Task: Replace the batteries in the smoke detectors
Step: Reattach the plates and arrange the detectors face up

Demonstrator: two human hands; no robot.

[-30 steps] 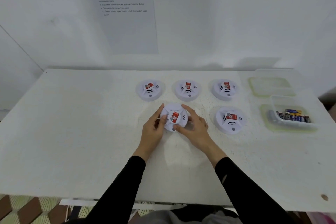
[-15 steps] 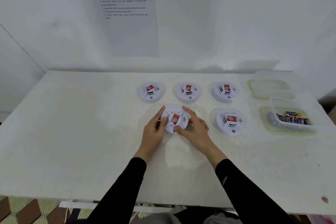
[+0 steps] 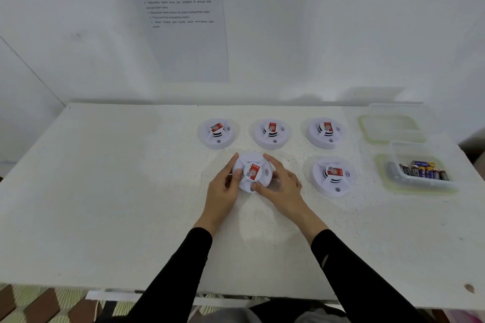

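A round white smoke detector [image 3: 252,171] with a red label lies on the white table [image 3: 105,191], held between both hands. My left hand [image 3: 223,191] grips its left rim, thumb on top. My right hand [image 3: 282,187] grips its right and near rim. Three more detectors sit in a back row: one on the left [image 3: 216,133], one in the middle [image 3: 271,133] and one on the right [image 3: 325,131]. Another detector [image 3: 332,176] lies to the right of the held one. A clear tub [image 3: 420,173] at the right holds several batteries [image 3: 423,169].
An empty clear lid or tray [image 3: 388,127] lies behind the battery tub. An instruction sheet [image 3: 181,21] hangs on the white wall behind the table. The table's near edge runs just above my sleeves' lower part.
Both hands stay on the near detector with almost no shift; only the camera view has tilted slightly.
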